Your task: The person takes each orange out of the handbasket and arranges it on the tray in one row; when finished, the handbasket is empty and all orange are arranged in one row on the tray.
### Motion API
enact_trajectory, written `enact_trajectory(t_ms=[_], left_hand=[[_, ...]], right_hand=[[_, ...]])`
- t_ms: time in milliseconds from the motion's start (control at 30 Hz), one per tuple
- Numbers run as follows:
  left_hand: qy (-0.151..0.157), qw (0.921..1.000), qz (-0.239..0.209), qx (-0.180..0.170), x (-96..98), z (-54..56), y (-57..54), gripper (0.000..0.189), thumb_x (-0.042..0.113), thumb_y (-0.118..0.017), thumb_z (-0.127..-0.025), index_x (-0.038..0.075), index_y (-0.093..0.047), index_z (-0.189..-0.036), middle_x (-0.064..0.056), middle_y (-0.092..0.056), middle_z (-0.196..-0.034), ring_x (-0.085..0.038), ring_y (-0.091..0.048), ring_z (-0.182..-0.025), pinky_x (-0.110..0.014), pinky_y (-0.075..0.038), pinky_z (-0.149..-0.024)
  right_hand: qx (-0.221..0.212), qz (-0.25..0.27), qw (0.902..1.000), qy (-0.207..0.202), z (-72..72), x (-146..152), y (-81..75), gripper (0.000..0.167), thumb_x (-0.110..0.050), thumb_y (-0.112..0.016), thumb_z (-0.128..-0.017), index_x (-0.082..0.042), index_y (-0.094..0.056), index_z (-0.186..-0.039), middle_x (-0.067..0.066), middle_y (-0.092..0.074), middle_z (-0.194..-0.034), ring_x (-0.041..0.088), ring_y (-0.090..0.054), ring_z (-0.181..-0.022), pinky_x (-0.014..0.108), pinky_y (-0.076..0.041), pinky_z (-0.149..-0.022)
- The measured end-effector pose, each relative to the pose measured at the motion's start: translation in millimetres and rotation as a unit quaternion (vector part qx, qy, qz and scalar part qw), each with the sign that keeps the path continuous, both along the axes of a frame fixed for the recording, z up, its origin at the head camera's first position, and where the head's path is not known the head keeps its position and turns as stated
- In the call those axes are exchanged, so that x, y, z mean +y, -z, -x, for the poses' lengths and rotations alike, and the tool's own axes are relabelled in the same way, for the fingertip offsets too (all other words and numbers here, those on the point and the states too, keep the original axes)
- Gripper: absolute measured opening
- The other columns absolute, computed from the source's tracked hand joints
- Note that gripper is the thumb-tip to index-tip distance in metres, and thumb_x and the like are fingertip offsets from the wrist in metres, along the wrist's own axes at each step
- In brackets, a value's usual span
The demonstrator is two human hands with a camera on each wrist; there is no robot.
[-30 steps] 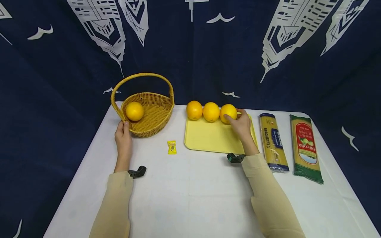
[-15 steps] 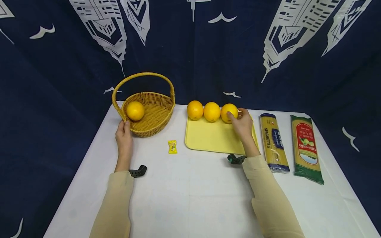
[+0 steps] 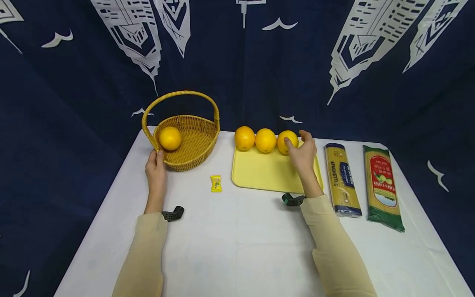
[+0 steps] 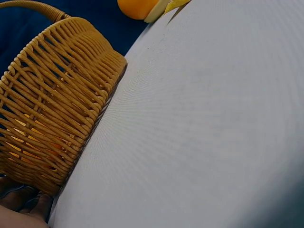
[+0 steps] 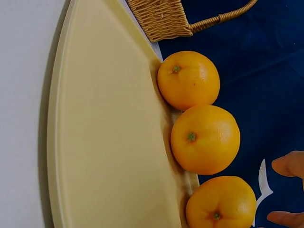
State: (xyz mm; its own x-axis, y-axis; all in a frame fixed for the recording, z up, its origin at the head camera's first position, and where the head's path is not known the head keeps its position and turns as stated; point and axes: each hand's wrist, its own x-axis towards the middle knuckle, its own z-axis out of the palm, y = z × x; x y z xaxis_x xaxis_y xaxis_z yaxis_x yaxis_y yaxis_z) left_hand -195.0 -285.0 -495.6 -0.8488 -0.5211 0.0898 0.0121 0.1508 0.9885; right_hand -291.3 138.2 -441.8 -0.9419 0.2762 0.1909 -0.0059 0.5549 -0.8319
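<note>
In the head view my left hand point(image 3: 156, 173) grips the near left side of a wicker basket point(image 3: 198, 144) with a tall arched handle. Its fingers point(image 4: 21, 197) show at the basket's lower edge in the left wrist view. One orange point(image 3: 170, 138) lies inside the basket. Three more sit in a row along the back of a yellow tray point(image 3: 263, 171): a left orange point(image 3: 244, 137), a middle orange point(image 3: 265, 140) and a right orange point(image 3: 287, 142). Beside the right orange is my right hand point(image 3: 304, 159), thumb and fingers spread; its fingertips point(image 5: 287, 164) stand apart from the fruit in the right wrist view.
A small yellow wrapped candy point(image 3: 216, 183) lies between basket and tray. Right of the tray are a blue-and-yellow spaghetti pack point(image 3: 342, 179) and a green-ended pasta pack point(image 3: 383, 187). A dark blue printed cloth point(image 3: 237, 74) hangs behind the white table point(image 3: 237, 247).
My right hand's fingers have spread away from the right orange, which they held a second ago. The left hand stays on the basket, and the oranges keep their places.
</note>
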Motion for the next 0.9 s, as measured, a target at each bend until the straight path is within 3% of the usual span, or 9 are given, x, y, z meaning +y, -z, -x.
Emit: enact_trajectory(t_ms=[133, 633, 900], left_hand=[[0.002, 1.0, -0.002, 0.001, 0.1, 0.4, 0.1, 0.055, 0.045, -0.041, -0.114, 0.005, -0.051, -0.15, -0.011, -0.056, -0.15, -0.014, -0.048, -0.131, -0.031, -0.038, -0.114], [0.0, 1.0, -0.005, -0.003, -0.4, 0.1, -0.6, 0.055, 0.045, -0.041, -0.114, 0.007, -0.05, -0.152, -0.008, -0.054, -0.154, -0.013, -0.047, -0.136, -0.035, -0.036, -0.12], [0.0, 1.0, -0.009, -0.003, -0.3, -0.2, -0.4, 0.055, 0.045, -0.041, -0.114, 0.007, -0.05, -0.153, -0.008, -0.054, -0.154, -0.015, -0.047, -0.137, -0.035, -0.036, -0.12]], right_hand=[[0.027, -0.001, 0.9996, -0.005, -1.8, -6.2, -2.3, 0.061, -0.029, -0.074, -0.097, -0.002, -0.053, -0.148, 0.02, -0.055, -0.149, 0.036, -0.047, -0.14, 0.048, -0.029, -0.122], [0.113, 0.023, 0.9899, -0.083, -10.3, -61.6, -17.5, 0.051, -0.018, -0.077, -0.094, 0.002, -0.061, -0.139, 0.023, -0.062, -0.138, 0.037, -0.056, -0.129, 0.048, -0.043, -0.113], [0.1, 0.033, 0.9838, -0.145, -16.3, -101.5, -14.8, 0.044, -0.018, -0.076, -0.095, 0.001, -0.064, -0.134, 0.022, -0.065, -0.135, 0.036, -0.06, -0.126, 0.049, -0.043, -0.115]])
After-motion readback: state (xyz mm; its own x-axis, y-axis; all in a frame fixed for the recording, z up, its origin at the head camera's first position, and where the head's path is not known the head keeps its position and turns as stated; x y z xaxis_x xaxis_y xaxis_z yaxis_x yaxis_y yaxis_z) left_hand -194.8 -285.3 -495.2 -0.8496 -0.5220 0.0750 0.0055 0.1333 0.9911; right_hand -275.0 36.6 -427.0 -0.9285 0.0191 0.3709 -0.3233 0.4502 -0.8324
